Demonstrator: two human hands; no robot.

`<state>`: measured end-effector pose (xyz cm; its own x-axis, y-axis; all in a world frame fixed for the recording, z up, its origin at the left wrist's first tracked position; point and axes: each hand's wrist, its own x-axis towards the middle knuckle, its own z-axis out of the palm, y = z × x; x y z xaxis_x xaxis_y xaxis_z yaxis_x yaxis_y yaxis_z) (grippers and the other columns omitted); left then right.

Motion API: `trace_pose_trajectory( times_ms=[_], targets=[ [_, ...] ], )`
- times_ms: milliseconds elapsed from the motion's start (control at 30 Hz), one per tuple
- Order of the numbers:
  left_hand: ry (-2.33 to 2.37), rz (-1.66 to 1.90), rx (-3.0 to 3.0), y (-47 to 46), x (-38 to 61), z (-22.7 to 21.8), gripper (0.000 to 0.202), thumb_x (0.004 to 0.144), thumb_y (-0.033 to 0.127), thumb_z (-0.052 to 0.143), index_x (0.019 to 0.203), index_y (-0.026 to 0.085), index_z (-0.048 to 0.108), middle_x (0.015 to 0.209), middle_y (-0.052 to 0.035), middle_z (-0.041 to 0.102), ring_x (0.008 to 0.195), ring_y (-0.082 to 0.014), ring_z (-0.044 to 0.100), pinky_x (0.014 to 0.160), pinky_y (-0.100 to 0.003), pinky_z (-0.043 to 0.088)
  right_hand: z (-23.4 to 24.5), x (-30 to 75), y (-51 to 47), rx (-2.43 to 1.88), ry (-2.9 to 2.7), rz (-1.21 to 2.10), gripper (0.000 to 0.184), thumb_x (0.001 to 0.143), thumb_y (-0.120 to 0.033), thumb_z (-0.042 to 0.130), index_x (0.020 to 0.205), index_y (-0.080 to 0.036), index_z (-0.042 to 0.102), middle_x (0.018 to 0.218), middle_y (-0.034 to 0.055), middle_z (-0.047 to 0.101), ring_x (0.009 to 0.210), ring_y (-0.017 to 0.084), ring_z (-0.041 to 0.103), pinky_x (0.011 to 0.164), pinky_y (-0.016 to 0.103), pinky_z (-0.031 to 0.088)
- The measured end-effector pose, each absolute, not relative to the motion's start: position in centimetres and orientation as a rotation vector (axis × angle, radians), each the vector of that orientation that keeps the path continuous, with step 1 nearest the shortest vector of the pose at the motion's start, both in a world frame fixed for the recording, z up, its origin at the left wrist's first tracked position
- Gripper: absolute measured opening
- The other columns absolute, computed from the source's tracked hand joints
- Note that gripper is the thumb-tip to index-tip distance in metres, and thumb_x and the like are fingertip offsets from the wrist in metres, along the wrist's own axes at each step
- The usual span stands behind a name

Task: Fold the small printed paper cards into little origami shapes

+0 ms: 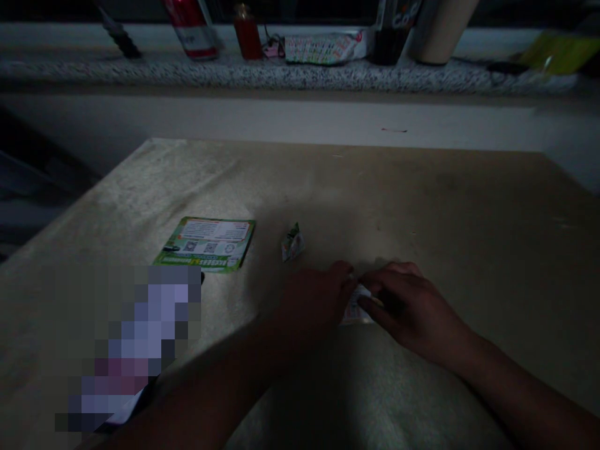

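Note:
A small flat white piece with fine print, perhaps a packet or label (355, 310), lies low over the table between my hands. My left hand (312, 297) is closed at its left edge, with the fingertips mostly hidden behind the back of the hand. On the other side, my right hand (419, 306) pinches at the upper right of the same piece, thumb and fingers curled together. A crumpled green and white wrapper (293, 244) sits just beyond my left hand. Farther left lies a flat green printed packet (206, 244) with white text panels.
A long blurred-out object, perhaps a phone (140, 337), lies beside my left forearm on the table (375, 194). Along the stone sill (262, 75) stand a red can (190, 28), a small red bottle (247, 34), a crumpled printed bag (323, 49), a dark bottle (394, 31) and a beige cylinder (443, 28).

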<state>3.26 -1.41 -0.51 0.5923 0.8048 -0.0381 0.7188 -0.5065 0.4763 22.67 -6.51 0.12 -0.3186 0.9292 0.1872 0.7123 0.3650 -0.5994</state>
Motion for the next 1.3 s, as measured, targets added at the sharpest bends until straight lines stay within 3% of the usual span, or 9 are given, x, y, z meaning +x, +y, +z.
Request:
trace_pose_trajectory(
  times_ms=[67,167,267,433,767,867,1000,1300],
  targets=[
    [1.256,0.229,2.497,-1.6,3.2,-0.4,0.037,0.104,0.043,0.043,0.126,0.018,0.058,0.082,-0.0078,0.075,0.070,-0.0238,0.070,0.064,-0.032,0.048,0.1,22.7,-6.4,-1.410,-2.180,0.539,0.010,0.090,-0.015,0.067,0.096,-0.021,0.062,0.081,0.0005,0.068,0.082,0.020,0.061,0.083,0.041,0.042],
    [1.195,0.182,2.657,-1.6,2.7,-0.1,0.028,0.102,0.036,0.047,0.117,0.017,0.062,0.079,-0.0070,0.072,0.068,-0.0235,0.067,0.065,-0.034,0.048,0.0,22.9,-6.4,-1.428,-2.234,0.506,0.009,0.090,-0.018,0.069,0.097,-0.020,0.064,0.084,0.0017,0.068,0.087,0.022,0.061,0.086,0.042,0.040],
    [1.016,0.239,2.772,-1.2,2.0,0.1,0.016,0.099,0.025,0.053,0.108,0.019,0.065,0.093,-0.0079,0.069,0.083,-0.0250,0.065,0.073,-0.037,0.049,-0.1,23.1,-6.5,-1.446,-2.273,0.469,0.010,0.092,-0.022,0.068,0.102,-0.021,0.067,0.089,0.0032,0.069,0.092,0.024,0.060,0.088,0.044,0.038],
    [0.698,0.262,2.844,-0.6,1.1,0.2,0.015,0.097,0.017,0.059,0.110,0.016,0.065,0.115,-0.0072,0.066,0.101,-0.0243,0.060,0.089,-0.039,0.047,0.1,23.7,-6.4,-1.323,-2.343,0.474,0.009,0.096,-0.024,0.063,0.100,-0.023,0.072,0.101,0.0039,0.071,0.100,0.023,0.060,0.091,0.041,0.038],
    [0.696,0.206,2.891,-1.8,0.5,0.7,0.024,0.101,0.017,0.050,0.122,0.015,0.062,0.127,-0.0089,0.062,0.112,-0.0253,0.055,0.098,-0.043,0.039,1.0,24.1,-6.2,-1.172,-2.438,0.579,0.013,0.094,-0.020,0.065,0.105,-0.021,0.071,0.112,0.0041,0.071,0.107,0.022,0.059,0.098,0.041,0.039],
    [0.705,0.137,2.821,-1.8,0.3,1.2,0.023,0.099,0.027,0.056,0.120,0.018,0.062,0.120,-0.0071,0.064,0.109,-0.0258,0.056,0.098,-0.044,0.040,1.0,24.1,-6.3,-1.160,-2.441,0.591,0.017,0.091,-0.023,0.069,0.108,-0.022,0.071,0.112,0.0034,0.071,0.108,0.023,0.059,0.099,0.041,0.039],
    [0.726,0.110,2.719,-1.8,0.2,1.7,0.039,0.091,0.037,0.068,0.125,0.019,0.060,0.123,-0.0072,0.063,0.111,-0.0273,0.055,0.098,-0.045,0.039,0.7,24.3,-6.1,-1.127,-2.441,0.586,0.019,0.092,-0.027,0.071,0.110,-0.023,0.072,0.109,0.0030,0.072,0.106,0.022,0.061,0.098,0.041,0.040],
    [0.752,0.128,2.630,-2.2,0.3,1.8,0.035,0.093,0.033,0.062,0.125,0.019,0.059,0.122,-0.0076,0.061,0.110,-0.0269,0.055,0.098,-0.046,0.039,0.4,24.4,-6.0,-1.121,-2.449,0.576,0.020,0.092,-0.030,0.071,0.112,-0.025,0.071,0.110,0.0028,0.072,0.105,0.022,0.062,0.096,0.040,0.041]
  ],
)
